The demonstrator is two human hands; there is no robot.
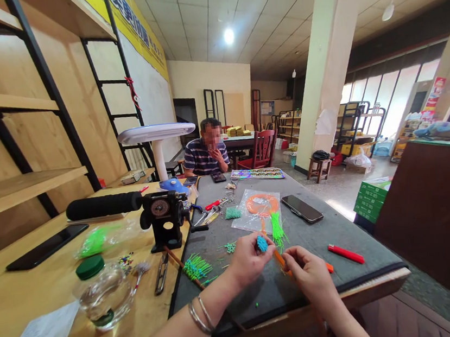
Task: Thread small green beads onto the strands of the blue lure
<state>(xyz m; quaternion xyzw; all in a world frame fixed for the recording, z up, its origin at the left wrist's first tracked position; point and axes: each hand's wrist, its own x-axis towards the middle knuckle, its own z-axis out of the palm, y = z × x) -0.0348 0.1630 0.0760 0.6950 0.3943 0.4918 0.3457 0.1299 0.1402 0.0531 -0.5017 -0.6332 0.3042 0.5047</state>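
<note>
My left hand (249, 258) is closed in a pinch around a small blue tufted piece (261, 244), held just above the grey mat (331, 232). Two thin bangles sit on that wrist. My right hand (310, 275) is closed on an orange rod-like tool (280, 260) whose tip points up toward the blue piece. Both hands hover close together near the table's front edge. A bunch of bright green strands (277, 230) lies right behind them, and a green and blue tufted bundle (194, 267) lies to the left.
A black hand-crank device (165, 219) stands on the wooden table (27, 291), with a clear jar (101, 296), scissors (161, 275), and a phone (47, 246) nearby. Another phone (301, 208), a red pen (345, 254) and a bag of orange line (259, 208) lie on the mat. A person (207, 154) sits at the far end.
</note>
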